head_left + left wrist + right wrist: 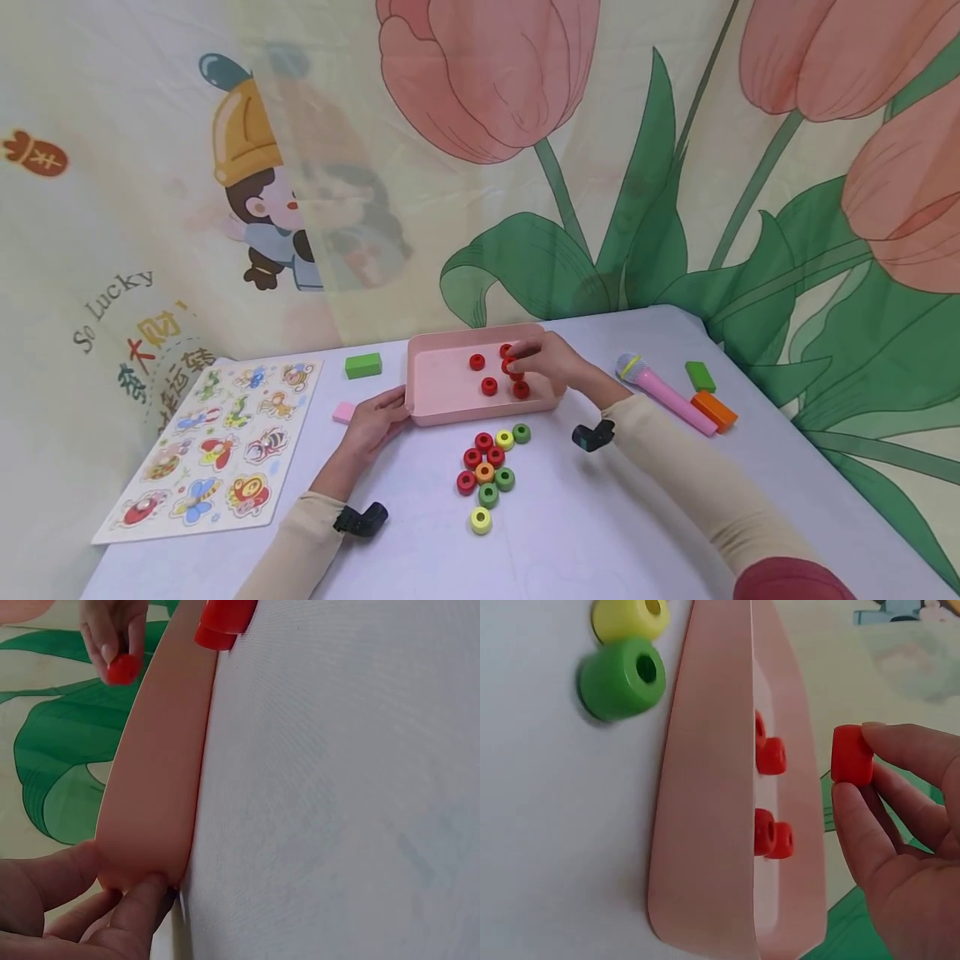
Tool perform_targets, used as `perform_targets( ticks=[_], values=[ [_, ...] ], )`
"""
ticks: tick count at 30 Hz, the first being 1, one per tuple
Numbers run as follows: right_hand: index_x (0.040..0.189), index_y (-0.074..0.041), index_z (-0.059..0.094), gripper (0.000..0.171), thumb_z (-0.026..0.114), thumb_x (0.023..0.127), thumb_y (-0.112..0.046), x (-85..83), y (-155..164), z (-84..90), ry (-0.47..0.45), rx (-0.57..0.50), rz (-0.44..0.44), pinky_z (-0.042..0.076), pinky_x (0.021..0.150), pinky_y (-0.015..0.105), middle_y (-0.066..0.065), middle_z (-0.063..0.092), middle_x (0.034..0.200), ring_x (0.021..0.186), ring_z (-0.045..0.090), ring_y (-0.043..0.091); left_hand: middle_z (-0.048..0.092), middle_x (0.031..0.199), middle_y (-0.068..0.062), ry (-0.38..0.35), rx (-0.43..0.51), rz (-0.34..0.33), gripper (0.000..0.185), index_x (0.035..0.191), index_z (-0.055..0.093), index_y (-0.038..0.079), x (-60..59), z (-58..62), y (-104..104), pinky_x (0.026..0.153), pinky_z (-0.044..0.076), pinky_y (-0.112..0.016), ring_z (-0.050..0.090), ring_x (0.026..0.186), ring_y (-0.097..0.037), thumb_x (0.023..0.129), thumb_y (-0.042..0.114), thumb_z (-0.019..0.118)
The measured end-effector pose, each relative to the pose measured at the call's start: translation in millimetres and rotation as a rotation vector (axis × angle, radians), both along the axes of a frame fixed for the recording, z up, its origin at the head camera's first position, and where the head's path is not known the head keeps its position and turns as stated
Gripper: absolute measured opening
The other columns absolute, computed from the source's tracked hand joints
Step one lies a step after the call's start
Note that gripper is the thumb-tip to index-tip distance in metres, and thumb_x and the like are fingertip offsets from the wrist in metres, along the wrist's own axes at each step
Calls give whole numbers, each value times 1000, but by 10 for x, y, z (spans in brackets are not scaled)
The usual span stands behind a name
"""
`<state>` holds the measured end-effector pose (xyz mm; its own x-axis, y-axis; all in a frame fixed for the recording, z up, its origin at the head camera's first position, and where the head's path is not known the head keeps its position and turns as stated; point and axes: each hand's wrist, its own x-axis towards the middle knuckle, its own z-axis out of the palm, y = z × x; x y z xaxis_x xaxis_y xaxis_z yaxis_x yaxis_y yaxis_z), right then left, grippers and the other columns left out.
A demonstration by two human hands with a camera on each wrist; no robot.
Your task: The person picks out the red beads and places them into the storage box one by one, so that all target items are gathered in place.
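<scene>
A shallow pink tray (pixel 442 375) stands toward the back of the table, with several red beads (pixel 489 386) lying in its right half. My left hand (pixel 375 421) grips the tray's near left corner; in the left wrist view the thumb (pixel 64 870) is at the rim and the fingers lie lower on the wall. Over the right side of the tray, my right hand (pixel 551 360) pinches one red bead (pixel 852 755) between thumb and fingertips. In front of the tray lies a loose group of beads: red (pixel 472 457), green (pixel 488 496), yellow (pixel 481 521) and orange (pixel 484 472).
Left of the tray are a board with insect pictures (pixel 217 450), a green block (pixel 363 366) and a pink block (pixel 343 412). To the right lie a toy microphone (pixel 671 398), an orange block (pixel 714 412) and another green block (pixel 700 377). A printed curtain (pixel 352 308) hangs behind.
</scene>
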<state>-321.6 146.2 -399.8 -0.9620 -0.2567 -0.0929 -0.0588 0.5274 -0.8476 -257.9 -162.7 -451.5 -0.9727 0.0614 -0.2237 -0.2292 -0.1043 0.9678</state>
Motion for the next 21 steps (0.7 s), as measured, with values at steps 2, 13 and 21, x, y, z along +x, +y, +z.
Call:
perform_targets(
  ticks=[2, 13, 21],
  values=[
    [114, -5, 72, 25, 72, 89, -10, -112, -35, -30, -20, -32, -3, 54, 91, 41, 6, 68, 103, 97, 62, 25, 39, 147, -28, 2, -5, -1, 53, 145, 38, -9, -5, -5, 0, 104, 42, -41, 43, 133, -37, 95, -7, 54],
    [101, -12, 77, 16, 77, 86, -15, -460, -308, -146, -52, 127, -27, 57, 70, 30, 2, 70, 85, 75, 65, 23, 38, 147, -29, 12, -2, -7, 52, 145, 37, -10, 12, -9, -19, 105, 41, -42, 42, 133, -39, 96, -6, 53],
    [99, -9, 75, 16, 78, 84, -12, -490, -351, -183, -86, 158, 22, 52, 58, 29, 5, 69, 82, 67, 59, 24, 39, 147, -29, 0, 5, -1, 53, 145, 38, -10, 7, 0, -2, 104, 42, -42, 42, 133, -37, 95, -7, 55]
  ],
)
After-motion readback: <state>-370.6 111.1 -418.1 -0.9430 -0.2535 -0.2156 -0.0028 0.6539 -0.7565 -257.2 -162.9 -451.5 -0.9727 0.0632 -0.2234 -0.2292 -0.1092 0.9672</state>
